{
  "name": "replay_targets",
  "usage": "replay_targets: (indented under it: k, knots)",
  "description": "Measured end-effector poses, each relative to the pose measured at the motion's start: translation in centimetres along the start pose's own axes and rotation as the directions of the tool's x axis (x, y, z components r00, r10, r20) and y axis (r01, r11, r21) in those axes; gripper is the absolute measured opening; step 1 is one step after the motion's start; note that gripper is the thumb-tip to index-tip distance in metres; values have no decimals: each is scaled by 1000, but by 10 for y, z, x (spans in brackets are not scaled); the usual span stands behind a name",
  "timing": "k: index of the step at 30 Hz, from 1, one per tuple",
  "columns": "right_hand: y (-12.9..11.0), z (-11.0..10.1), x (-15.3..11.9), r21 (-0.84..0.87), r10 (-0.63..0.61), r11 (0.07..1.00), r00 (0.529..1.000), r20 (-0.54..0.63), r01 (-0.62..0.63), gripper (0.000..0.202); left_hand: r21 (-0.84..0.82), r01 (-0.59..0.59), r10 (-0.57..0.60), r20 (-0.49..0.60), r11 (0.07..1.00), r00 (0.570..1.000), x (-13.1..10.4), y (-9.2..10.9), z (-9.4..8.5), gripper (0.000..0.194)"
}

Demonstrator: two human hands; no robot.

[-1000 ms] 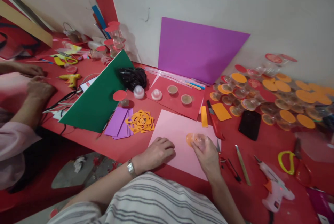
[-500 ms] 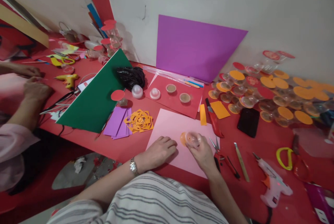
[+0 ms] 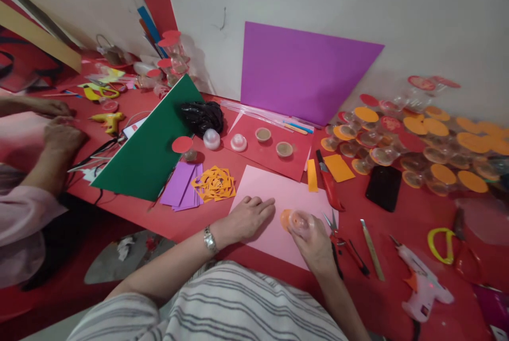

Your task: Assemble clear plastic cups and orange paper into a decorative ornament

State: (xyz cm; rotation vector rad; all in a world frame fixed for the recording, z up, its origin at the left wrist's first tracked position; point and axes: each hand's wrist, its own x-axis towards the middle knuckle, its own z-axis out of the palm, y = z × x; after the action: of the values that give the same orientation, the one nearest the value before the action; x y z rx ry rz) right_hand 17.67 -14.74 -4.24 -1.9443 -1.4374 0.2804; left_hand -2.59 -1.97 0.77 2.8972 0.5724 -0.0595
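Observation:
My left hand (image 3: pixel 252 218) lies flat on a pink sheet (image 3: pixel 264 184), its fingers stretched out and nothing in it. My right hand (image 3: pixel 318 248) is closed around a clear plastic cup piece with an orange disc (image 3: pixel 300 223), held tilted over the same sheet. The disc faces left. Just right of this hand lie small red-handled scissors (image 3: pixel 334 227). Beyond the sheet, two small cups of brown material (image 3: pixel 284 149) and a white domed cap (image 3: pixel 238 142) sit on a red sheet (image 3: pixel 278 163).
Many clear pieces with orange discs (image 3: pixel 443 174) crowd the right back. A glue gun (image 3: pixel 423 280), red cutter (image 3: pixel 330 182), craft knife (image 3: pixel 373 250) and phone (image 3: pixel 384 188) lie at right. A green board (image 3: pixel 139 158) leans left, near another person's hands (image 3: pixel 63 137).
My right hand has moved slightly down and right with the plastic piece. My left hand's fingers have straightened on the sheet. The view has shifted a little.

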Motion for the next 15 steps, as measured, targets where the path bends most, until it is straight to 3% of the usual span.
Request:
replay_targets:
  k: [8, 15]
  knots:
    - [4, 3, -1, -22, -41, 999, 999, -10, 41, 33, 61, 44, -43, -12, 997, 999, 1, -8, -4, 33]
    - [5, 3, 0, -22, -58, 998, 998, 6, 58, 34, 81, -62, 65, -31, 995, 997, 14, -1, -7, 34]
